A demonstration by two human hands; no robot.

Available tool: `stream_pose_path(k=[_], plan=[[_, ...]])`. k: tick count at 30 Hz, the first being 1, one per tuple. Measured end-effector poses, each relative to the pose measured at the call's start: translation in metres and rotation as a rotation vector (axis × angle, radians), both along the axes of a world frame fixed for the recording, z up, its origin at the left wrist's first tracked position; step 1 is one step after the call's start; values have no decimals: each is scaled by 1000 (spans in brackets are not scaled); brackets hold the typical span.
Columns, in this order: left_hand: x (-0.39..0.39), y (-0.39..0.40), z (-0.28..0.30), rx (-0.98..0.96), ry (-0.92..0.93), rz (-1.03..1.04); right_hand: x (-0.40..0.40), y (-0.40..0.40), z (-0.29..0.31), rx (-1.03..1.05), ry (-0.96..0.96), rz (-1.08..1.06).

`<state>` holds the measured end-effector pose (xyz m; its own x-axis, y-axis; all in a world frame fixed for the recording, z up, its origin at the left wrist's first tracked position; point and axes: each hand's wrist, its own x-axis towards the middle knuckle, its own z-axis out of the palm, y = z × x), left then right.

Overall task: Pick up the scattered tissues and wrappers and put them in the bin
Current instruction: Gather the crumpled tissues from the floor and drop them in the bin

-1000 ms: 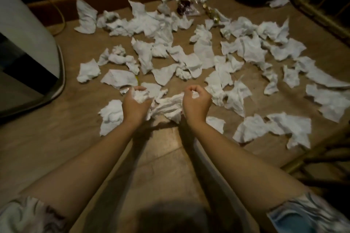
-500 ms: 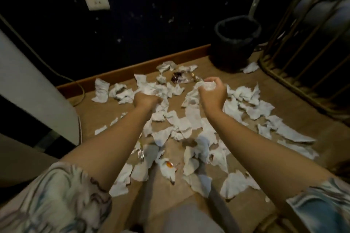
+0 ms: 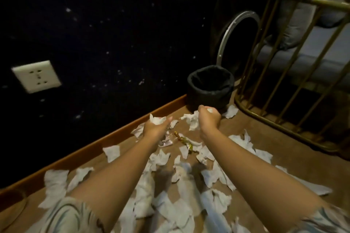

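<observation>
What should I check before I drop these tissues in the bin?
1. Left hand grips a tissue wad: ok.
2. Right hand grips a tissue wad: ok, though a loose end hangs out and might fall.
3. Bin stands upright with its mouth open: ok.
4. Hands over the bin mouth: not ok, both are short of it, above the floor.
5. Room inside the bin: cannot tell, its inside is too dark.
6. Floor cleaned: not ok, many scattered tissues and a gold wrapper remain.
</observation>
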<state>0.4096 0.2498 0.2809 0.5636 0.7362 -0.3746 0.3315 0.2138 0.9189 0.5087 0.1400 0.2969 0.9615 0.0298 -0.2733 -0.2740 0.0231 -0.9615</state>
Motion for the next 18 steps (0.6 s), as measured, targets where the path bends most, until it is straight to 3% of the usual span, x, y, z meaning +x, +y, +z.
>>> stream_pose_path(k=[2,5,7,11,14,18], plan=[[30,14,-1,-44,-13,-33,24,11,-1,83,93,29],[75,30,-18,-343,-120,-3,63,16,-24,235,215,31],[112,38,-46,-440,-160,61,91,13,-42,256,246,-3],[153,21,-64,-351,-148,49,125,-7,-82,170,232,-11],[178,14,-77,-316,-135,33,154,-9,-104,291,345,-63],[202,10,-83,-275,-148,-53,224,13,-95,307,288,-55]])
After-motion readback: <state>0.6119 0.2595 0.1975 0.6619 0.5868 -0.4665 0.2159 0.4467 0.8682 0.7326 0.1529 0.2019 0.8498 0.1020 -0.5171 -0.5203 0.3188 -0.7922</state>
